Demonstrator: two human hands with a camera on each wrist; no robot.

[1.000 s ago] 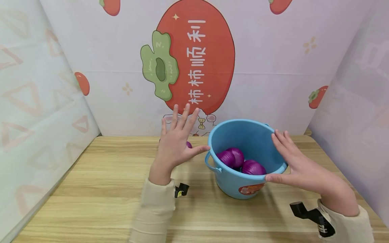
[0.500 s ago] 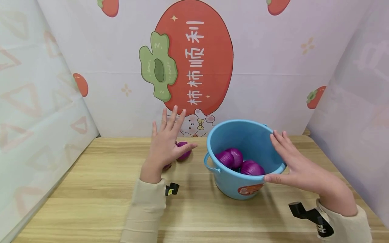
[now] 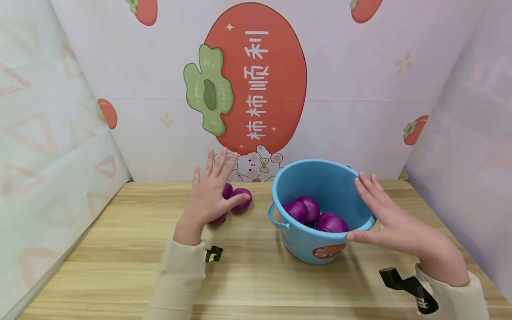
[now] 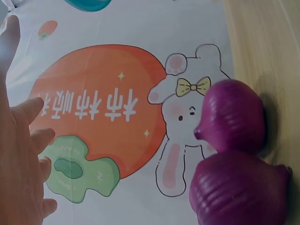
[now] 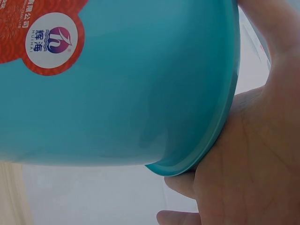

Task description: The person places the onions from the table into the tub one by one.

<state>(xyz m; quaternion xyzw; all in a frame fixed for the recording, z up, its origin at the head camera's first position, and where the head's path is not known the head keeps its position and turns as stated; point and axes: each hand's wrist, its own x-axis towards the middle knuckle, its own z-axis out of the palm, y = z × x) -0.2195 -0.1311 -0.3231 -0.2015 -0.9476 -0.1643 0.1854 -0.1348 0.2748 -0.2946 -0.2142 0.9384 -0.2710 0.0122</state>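
Observation:
My left hand (image 3: 206,198) hovers with its fingers spread, holding nothing. By its thumb, at the back of the table, lie several red onions (image 3: 243,201), partly hidden by the hand in the head view. Two onions (image 4: 233,117) show large in the left wrist view, to the right of the hand. My right hand (image 3: 386,218) rests on the right side of a blue bucket (image 3: 304,244), its fingers straight and the thumb at the near rim. The right wrist view has the palm against the bucket's rim (image 5: 224,117). More red onions (image 3: 332,222) lie inside the bucket.
A wooden table (image 3: 120,266) carries everything. Behind it hangs a white backdrop with a large persimmon print (image 3: 272,89). Pale cloth walls (image 3: 48,178) close off the left and right sides. A blue handle (image 3: 277,218) sticks out at the bucket's left.
My left hand has moved left, away from the bucket, and slightly nearer to me, uncovering the onions behind it. My right hand stays at the bucket's rim.

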